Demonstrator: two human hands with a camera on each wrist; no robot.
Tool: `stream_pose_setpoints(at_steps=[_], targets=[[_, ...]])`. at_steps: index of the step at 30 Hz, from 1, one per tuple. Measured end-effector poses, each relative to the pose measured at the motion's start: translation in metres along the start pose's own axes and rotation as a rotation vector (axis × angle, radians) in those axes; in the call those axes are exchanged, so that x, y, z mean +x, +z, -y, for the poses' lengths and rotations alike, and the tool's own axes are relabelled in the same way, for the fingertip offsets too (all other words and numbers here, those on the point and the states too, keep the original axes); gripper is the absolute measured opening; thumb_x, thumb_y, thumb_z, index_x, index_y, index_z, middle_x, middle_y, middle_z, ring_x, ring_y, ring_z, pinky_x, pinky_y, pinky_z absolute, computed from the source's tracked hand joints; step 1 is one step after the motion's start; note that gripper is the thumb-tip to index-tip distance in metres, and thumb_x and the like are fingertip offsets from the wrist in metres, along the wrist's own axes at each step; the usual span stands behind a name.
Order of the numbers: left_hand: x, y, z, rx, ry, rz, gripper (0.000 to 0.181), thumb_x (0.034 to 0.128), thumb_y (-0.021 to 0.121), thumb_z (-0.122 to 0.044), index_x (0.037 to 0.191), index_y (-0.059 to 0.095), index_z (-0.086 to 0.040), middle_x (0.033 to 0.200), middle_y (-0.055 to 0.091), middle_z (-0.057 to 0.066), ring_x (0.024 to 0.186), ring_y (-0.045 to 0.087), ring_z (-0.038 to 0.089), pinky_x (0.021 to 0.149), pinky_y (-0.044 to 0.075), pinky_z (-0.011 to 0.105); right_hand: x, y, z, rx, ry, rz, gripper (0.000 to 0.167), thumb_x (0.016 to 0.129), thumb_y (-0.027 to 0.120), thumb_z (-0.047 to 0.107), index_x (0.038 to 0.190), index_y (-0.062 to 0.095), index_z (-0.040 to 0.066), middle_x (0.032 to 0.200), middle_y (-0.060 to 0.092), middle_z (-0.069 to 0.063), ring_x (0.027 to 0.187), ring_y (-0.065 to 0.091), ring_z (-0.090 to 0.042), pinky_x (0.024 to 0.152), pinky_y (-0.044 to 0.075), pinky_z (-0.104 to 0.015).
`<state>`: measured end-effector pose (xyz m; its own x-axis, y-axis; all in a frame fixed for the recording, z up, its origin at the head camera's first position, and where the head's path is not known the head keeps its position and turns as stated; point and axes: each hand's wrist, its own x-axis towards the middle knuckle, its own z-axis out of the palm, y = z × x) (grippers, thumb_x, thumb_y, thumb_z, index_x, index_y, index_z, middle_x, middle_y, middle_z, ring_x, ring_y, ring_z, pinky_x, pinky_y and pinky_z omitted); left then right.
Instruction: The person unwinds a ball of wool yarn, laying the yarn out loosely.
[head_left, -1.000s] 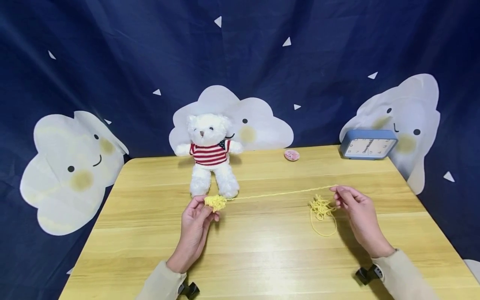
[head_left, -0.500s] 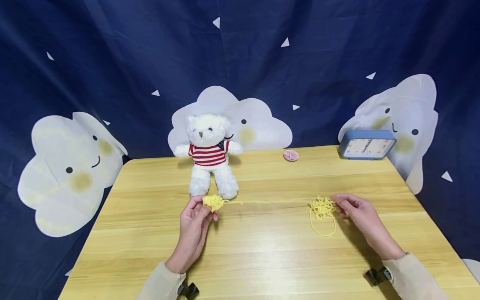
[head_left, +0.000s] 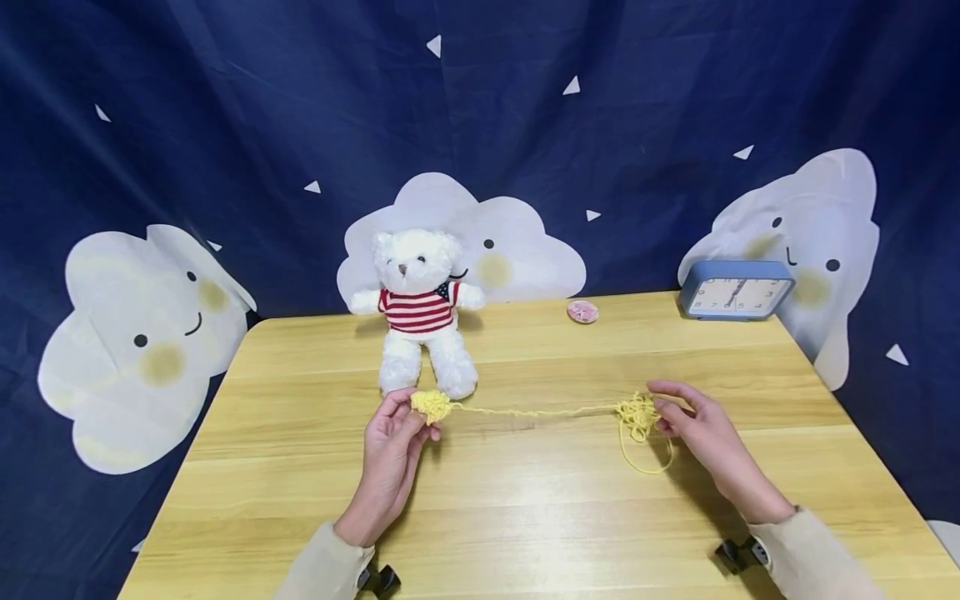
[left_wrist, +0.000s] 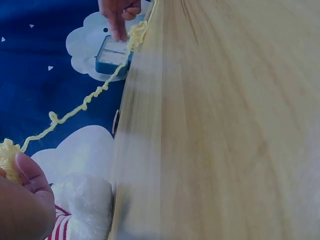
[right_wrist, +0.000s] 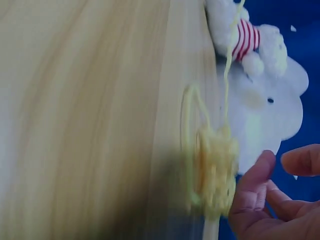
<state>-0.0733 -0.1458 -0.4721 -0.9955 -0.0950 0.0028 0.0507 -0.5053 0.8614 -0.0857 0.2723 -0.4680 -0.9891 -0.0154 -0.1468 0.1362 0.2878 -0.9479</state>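
Observation:
My left hand [head_left: 396,450] pinches a small yellow crocheted piece [head_left: 431,406] between thumb and fingers, just in front of the teddy bear's feet. From it a slack, kinked strand of yarn [head_left: 536,413] runs right to a loose pile of yellow yarn [head_left: 637,415] on the table. At that pile's right side is my right hand [head_left: 705,433], thumb and forefinger apart. The right wrist view also shows the fingers [right_wrist: 260,172] of this hand parted, with the blurred yarn pile [right_wrist: 217,170] beside them.
A white teddy bear [head_left: 418,310] in a striped shirt sits at the back of the wooden table [head_left: 525,517]. A small pink round item [head_left: 582,312] lies near the back edge. A blue clock [head_left: 737,289] stands at the back right, before a dark blue curtain [head_left: 510,108].
The strand was taut a second ago and now sags. My right hand has let go of it, and its fingers have spread beside the pile. My left hand has hardly moved.

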Motion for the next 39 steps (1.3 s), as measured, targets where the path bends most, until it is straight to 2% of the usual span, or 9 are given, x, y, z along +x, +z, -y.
stream_pose_setpoints(at_steps=[4,8,13,18,26,32,33,35,39], targets=[[0.000,0.001,0.000,-0.006,-0.004,0.002,0.026,0.1022,0.057,0.014,0.123,0.060,-0.001,0.106,0.067,0.008,0.082,0.066,0.021,0.068,0.060,0.025,0.001,0.020,0.011,0.043,-0.020,-0.010,0.041,0.113,0.061,0.015,0.149,0.058,-0.006,0.139,0.061,-0.022,0.092,0.069,-0.015,0.081,0.062,-0.026],[-0.001,0.002,0.000,-0.004,-0.013,0.002,0.024,0.1023,0.058,0.013,0.121,0.061,-0.002,0.104,0.068,0.008,0.081,0.067,0.021,0.069,0.061,0.025,0.006,0.045,0.022,0.104,-0.052,0.023,0.038,0.112,0.064,0.015,0.144,0.063,-0.005,0.133,0.066,-0.021,0.093,0.070,-0.020,0.080,0.061,-0.025],[-0.002,0.003,0.001,0.005,-0.020,0.010,0.025,0.1016,0.057,0.014,0.119,0.062,-0.004,0.104,0.067,0.008,0.081,0.067,0.021,0.069,0.061,0.025,0.014,0.076,0.033,0.203,-0.080,0.128,0.037,0.109,0.064,0.010,0.141,0.063,-0.008,0.136,0.060,-0.032,0.094,0.069,-0.025,0.086,0.061,-0.028],[-0.002,0.004,0.003,0.021,-0.040,0.010,0.023,0.1022,0.058,0.014,0.119,0.061,-0.003,0.105,0.066,0.008,0.082,0.066,0.021,0.069,0.061,0.025,0.018,0.100,0.038,0.232,-0.083,0.244,0.040,0.106,0.065,0.007,0.144,0.062,-0.004,0.136,0.061,-0.034,0.096,0.070,-0.028,0.090,0.062,-0.034],[-0.001,0.008,0.003,0.013,-0.041,0.011,0.024,0.1013,0.058,0.014,0.119,0.061,-0.002,0.105,0.067,0.009,0.081,0.066,0.020,0.069,0.061,0.025,0.021,0.132,0.045,0.264,-0.139,0.417,0.043,0.106,0.070,0.012,0.147,0.062,0.001,0.112,0.070,-0.034,0.096,0.072,-0.035,0.094,0.062,-0.042],[0.000,0.008,0.005,0.029,-0.047,0.023,0.023,0.1015,0.059,0.013,0.118,0.062,-0.002,0.105,0.068,0.009,0.081,0.067,0.021,0.069,0.061,0.025,0.022,0.153,0.049,0.323,-0.123,0.539,0.051,0.105,0.074,0.011,0.151,0.057,-0.002,0.141,0.065,-0.028,0.110,0.071,-0.048,0.100,0.062,-0.051],[0.000,0.007,0.005,0.035,-0.047,0.026,0.022,0.1018,0.059,0.013,0.118,0.062,-0.002,0.105,0.067,0.009,0.081,0.067,0.021,0.069,0.061,0.025,0.022,0.155,0.050,0.333,-0.119,0.558,0.051,0.105,0.073,0.011,0.151,0.056,-0.004,0.144,0.063,-0.028,0.111,0.071,-0.048,0.100,0.062,-0.051],[0.000,0.007,0.006,0.040,-0.047,0.028,0.022,0.1019,0.059,0.012,0.118,0.062,-0.002,0.106,0.068,0.008,0.081,0.067,0.020,0.069,0.061,0.025,0.022,0.159,0.051,0.350,-0.105,0.581,0.049,0.105,0.073,0.010,0.148,0.057,-0.006,0.139,0.064,-0.031,0.109,0.073,-0.041,0.100,0.062,-0.050],[0.000,0.006,0.005,0.042,-0.046,0.028,0.023,0.1014,0.059,0.013,0.118,0.062,-0.002,0.105,0.068,0.008,0.081,0.067,0.020,0.069,0.061,0.025,0.022,0.158,0.050,0.314,-0.108,0.562,0.036,0.105,0.073,0.010,0.134,0.065,-0.010,0.121,0.069,-0.035,0.098,0.075,-0.022,0.096,0.064,-0.044]])
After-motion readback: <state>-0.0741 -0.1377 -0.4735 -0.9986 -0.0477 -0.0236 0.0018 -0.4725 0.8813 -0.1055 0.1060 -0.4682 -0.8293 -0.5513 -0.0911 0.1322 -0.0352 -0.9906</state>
